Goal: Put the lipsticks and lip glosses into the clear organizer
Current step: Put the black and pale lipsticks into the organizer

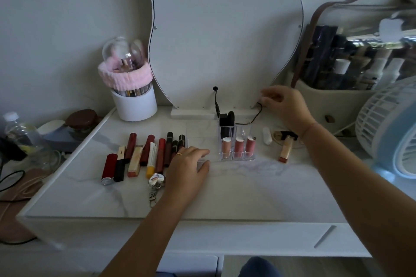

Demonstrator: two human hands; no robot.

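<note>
The clear organizer (pixel 252 135) stands mid-table on the white marble top. Its front row holds three pink lip glosses (pixel 239 146), and black lipsticks (pixel 226 122) stand in a back slot. My left hand (pixel 188 164) lies on the organizer's low front-left part, thumb and fingers closed on its edge. A row of several red, black and beige lipsticks and glosses (pixel 135 156) lies just left of that hand. My right hand (pixel 284 105) is behind the organizer at the mirror base, fingertips pinched on a thin black cable (pixel 255 117). A beige tube (pixel 285 148) and a gold-black lipstick (pixel 282 135) lie to the right.
A wavy mirror (pixel 225 29) stands at the back. A white brush holder with a pink band (pixel 134 96) is back left, a cosmetics case (pixel 337 101) and a white fan (pixel 389 128) at the right. A silver keychain (pixel 157 181) lies by my left wrist. A water bottle (pixel 20 135) stands off the table's left.
</note>
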